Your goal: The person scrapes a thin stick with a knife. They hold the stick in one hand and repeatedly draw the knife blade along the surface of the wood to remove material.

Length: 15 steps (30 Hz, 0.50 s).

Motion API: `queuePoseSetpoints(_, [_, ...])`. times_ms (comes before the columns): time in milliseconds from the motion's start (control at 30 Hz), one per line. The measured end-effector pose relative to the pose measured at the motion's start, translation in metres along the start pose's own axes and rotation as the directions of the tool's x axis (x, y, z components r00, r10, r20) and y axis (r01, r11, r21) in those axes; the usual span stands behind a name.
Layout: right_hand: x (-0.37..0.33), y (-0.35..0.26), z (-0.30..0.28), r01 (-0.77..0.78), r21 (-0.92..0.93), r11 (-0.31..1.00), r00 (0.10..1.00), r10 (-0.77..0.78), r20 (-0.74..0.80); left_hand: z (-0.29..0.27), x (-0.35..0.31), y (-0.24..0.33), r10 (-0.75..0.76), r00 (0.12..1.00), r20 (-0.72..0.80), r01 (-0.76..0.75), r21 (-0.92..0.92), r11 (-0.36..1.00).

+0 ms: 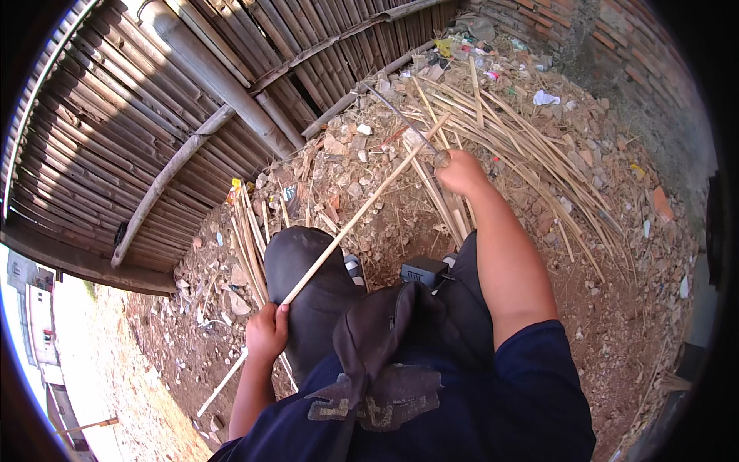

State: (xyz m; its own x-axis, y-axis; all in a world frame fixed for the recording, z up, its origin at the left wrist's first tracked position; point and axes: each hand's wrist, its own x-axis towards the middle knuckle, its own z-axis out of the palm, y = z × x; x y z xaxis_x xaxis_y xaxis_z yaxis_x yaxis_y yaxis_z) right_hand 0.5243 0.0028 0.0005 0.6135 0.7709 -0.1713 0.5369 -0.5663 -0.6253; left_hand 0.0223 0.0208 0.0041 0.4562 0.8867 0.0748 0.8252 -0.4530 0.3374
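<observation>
My left hand (267, 333) is closed around a long, pale bamboo strip (352, 223), which slants from the lower left up across my left knee. In my right hand (462, 174), at the end of an outstretched arm, is the round handle of a long, thin-bladed knife (400, 118). Its blade points away to the upper left. Near the strip's far end the blade crosses it; I cannot tell whether they touch. Beyond my right hand lies a loose pile of split bamboo strips (517, 146) on the ground.
More strips (248, 235) lean beside my left knee. A small black box (424, 271) is between my feet. A bamboo wall (100, 154) with poles rises at the left, and a brick wall (616, 46) at the far right. Rubble and litter cover the dirt ground (600, 346).
</observation>
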Motion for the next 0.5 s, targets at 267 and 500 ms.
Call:
queuePoseSetpoints(267, [-0.031, -0.029, 0.014, 0.293, -0.151, 0.944, 0.951, -0.271, 0.147, 0.008, -0.004, -0.009, -0.008, 0.999, -0.031, 0.008, -0.006, 1.0])
queuePoseSetpoints(500, [-0.015, -0.013, 0.009, 0.215, -0.117, 0.969, 0.976, -0.208, 0.069, 0.008, -0.003, -0.006, 0.022, 0.998, -0.067, -0.021, 0.014, 1.0])
